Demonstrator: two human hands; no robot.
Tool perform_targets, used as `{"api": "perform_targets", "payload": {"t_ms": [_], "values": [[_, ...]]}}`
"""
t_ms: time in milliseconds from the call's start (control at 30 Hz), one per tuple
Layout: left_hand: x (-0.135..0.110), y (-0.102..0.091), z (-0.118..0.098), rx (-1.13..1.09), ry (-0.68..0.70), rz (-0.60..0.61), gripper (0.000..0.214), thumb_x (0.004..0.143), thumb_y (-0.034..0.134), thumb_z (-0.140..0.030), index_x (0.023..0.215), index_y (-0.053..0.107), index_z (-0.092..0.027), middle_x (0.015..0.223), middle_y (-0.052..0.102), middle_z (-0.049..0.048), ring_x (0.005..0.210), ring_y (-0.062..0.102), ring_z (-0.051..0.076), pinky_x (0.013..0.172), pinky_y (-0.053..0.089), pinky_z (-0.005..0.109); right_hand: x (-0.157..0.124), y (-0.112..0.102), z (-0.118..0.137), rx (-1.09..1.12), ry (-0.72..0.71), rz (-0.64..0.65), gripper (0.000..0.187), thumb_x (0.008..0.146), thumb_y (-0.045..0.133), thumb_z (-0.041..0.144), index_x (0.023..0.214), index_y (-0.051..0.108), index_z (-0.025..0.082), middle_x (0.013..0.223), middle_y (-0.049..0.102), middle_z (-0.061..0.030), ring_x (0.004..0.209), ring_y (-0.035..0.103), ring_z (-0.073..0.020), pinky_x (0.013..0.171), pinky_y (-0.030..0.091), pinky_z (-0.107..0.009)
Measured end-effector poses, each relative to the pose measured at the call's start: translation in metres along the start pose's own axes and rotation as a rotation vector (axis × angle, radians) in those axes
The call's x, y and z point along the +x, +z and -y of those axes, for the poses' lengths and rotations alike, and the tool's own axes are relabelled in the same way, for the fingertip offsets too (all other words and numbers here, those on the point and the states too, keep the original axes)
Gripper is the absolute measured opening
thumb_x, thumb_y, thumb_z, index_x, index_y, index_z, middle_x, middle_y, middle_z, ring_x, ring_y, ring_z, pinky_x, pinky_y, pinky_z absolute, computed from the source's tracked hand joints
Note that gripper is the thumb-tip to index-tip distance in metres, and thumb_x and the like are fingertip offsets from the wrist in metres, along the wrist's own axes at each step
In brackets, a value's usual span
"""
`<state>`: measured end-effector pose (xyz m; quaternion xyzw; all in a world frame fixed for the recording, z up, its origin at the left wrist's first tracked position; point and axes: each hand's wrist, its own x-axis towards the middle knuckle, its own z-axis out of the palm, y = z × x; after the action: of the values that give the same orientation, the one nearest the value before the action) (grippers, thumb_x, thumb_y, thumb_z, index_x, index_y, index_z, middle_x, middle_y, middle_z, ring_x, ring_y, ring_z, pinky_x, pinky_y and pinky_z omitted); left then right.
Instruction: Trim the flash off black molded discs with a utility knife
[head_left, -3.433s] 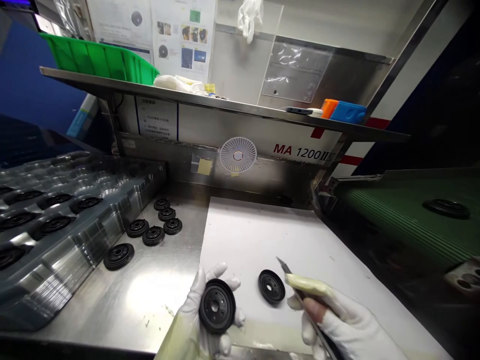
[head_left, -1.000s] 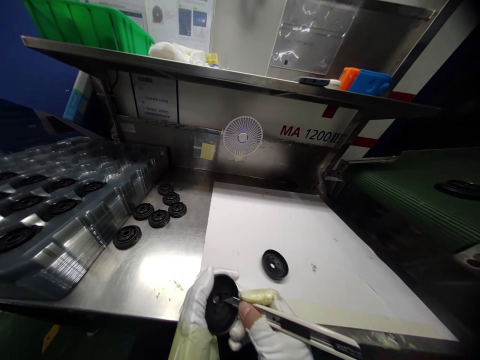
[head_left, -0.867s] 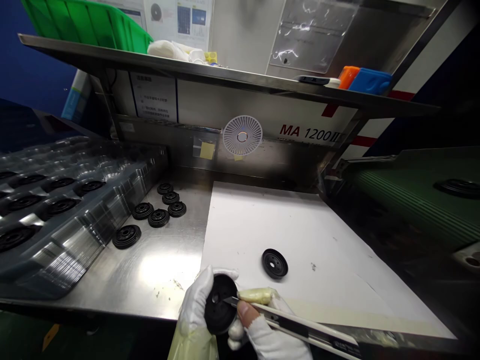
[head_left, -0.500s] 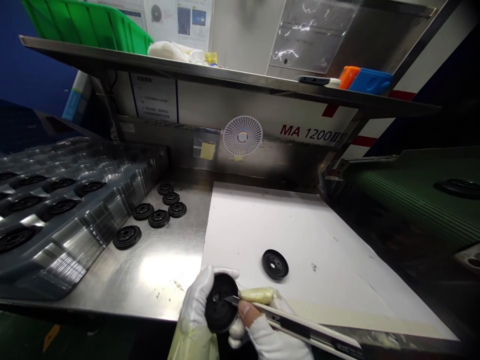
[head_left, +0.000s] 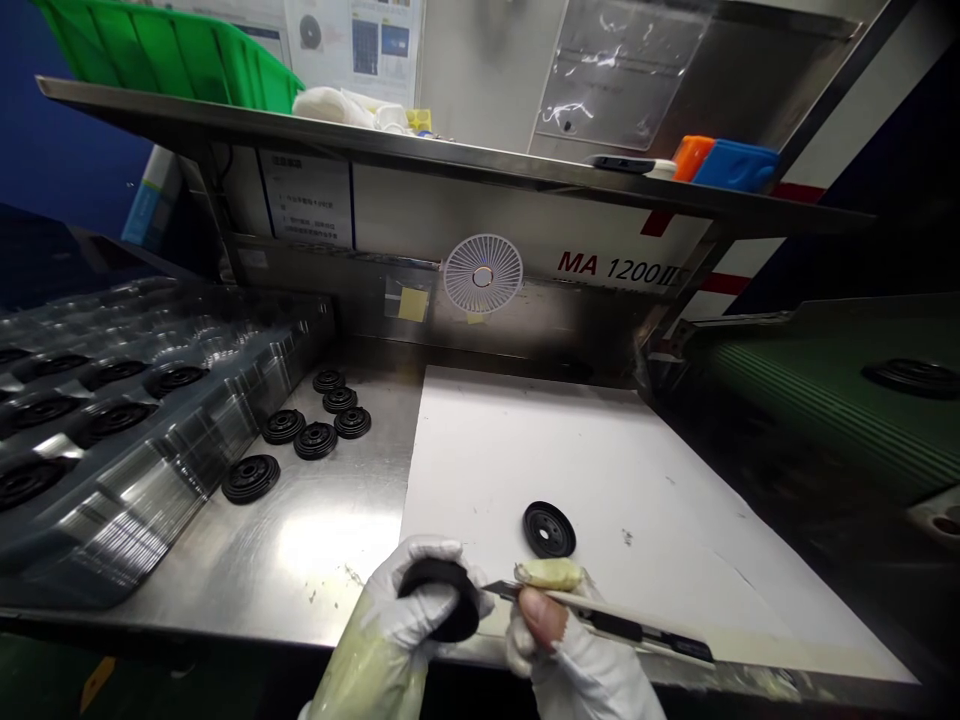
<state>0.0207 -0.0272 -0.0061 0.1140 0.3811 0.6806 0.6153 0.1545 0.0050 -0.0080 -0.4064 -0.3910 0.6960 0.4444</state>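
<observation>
My left hand (head_left: 405, 610), in a white glove, is closed around a round black plastic part (head_left: 459, 612) at the front edge of the bench. The part is tilted and a little blurred. My right hand (head_left: 559, 630), gloved with the thumb tip bare and a yellowish cover on a finger, grips a utility knife (head_left: 622, 625). The knife's blade points left, close to the part's right rim; whether it touches I cannot tell. Another round black part (head_left: 549, 529) lies on the white sheet (head_left: 517, 440) just beyond my hands.
Several black round parts (head_left: 315, 440) lie on the steel bench to the left, beside stacked clear trays (head_left: 172, 480) holding more. A shelf (head_left: 450, 150) with a green bin (head_left: 172, 55) crosses above. A small fan (head_left: 483, 275) stands at the back. A green conveyor (head_left: 810, 360) runs at right.
My left hand has turned the black part, so its hollow face no longer faces me squarely. The knife has moved right, from over the part's middle to beside its rim.
</observation>
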Motion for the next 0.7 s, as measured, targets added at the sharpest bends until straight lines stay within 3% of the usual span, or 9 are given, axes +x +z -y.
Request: {"api": "perform_targets", "payload": {"t_ms": [100,200,400,700], "values": [[0.000,-0.002,0.005,0.012,0.017,-0.036,0.039,0.034,0.088,-0.030,0.065,0.067,-0.019,0.061,0.066,0.0027,0.062,0.063,0.020,0.072,0.050,0.036,-0.005,0.006,-0.003,0.005,0.017,0.002,0.029,0.063,0.078,0.046,0.070,0.064,0.021,0.040,0.053,0.0030,0.041,0.058,-0.0203,0.049,0.054,-0.035],[-0.001,-0.004,0.010,0.004,-0.009,-0.065,0.039,0.037,0.087,-0.032,0.067,0.066,-0.019,0.065,0.066,0.0030,0.064,0.064,0.022,0.068,0.051,0.038,-0.007,0.013,-0.005,0.031,0.045,0.019,0.031,0.062,0.077,0.049,0.071,0.065,0.023,0.041,0.054,0.0019,0.045,0.059,-0.0227,0.045,0.054,-0.034],[-0.006,-0.006,0.011,-0.001,-0.009,0.030,0.026,0.050,0.082,-0.020,0.070,0.065,-0.022,0.074,0.064,0.0028,0.081,0.063,0.023,0.073,0.049,0.034,-0.008,0.015,-0.003,0.024,0.038,0.018,0.030,0.059,0.081,0.046,0.069,0.065,0.024,0.039,0.053,0.0031,0.042,0.058,-0.0216,0.046,0.054,-0.034],[-0.012,0.001,0.006,-0.028,-0.035,0.018,0.024,0.054,0.077,-0.015,0.072,0.063,-0.021,0.078,0.064,0.0027,0.079,0.061,0.020,0.074,0.046,0.031,-0.011,0.015,0.000,-0.005,0.026,0.019,0.032,0.058,0.081,0.048,0.067,0.064,0.023,0.043,0.055,0.0027,0.039,0.055,-0.0176,0.046,0.053,-0.031]]}}
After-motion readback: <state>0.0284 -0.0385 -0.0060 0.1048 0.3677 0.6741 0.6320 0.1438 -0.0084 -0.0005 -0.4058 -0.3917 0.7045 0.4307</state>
